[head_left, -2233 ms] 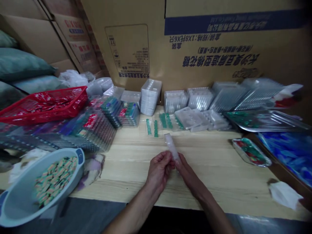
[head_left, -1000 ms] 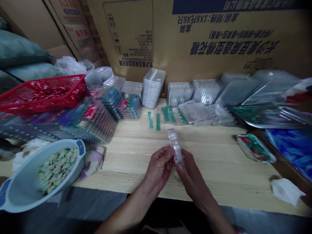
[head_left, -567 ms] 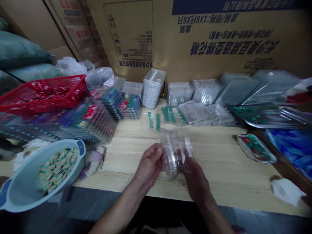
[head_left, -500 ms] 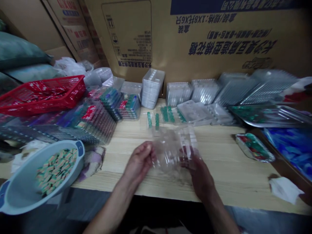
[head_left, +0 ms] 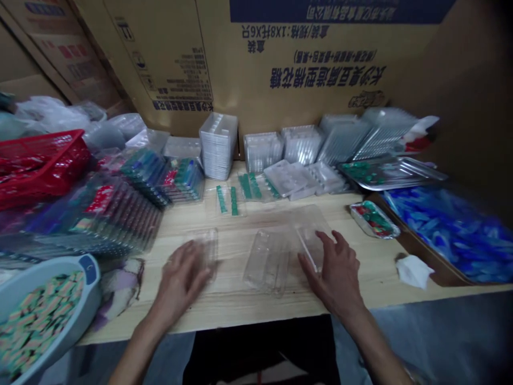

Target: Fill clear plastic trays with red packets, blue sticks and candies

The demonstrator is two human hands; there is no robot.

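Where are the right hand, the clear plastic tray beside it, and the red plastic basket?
right hand (head_left: pixel 336 275), head view, on the back of the hand
clear plastic tray (head_left: pixel 267 262), head view, on the middle of the tray
red plastic basket (head_left: pixel 44 174), head view, on its mesh side wall

The tabletop shows pale, streaky wood grain. The blister trays on it are clear and colourless, the mesh basket is bright red, and the cardboard box is tan — with a dark blue band.
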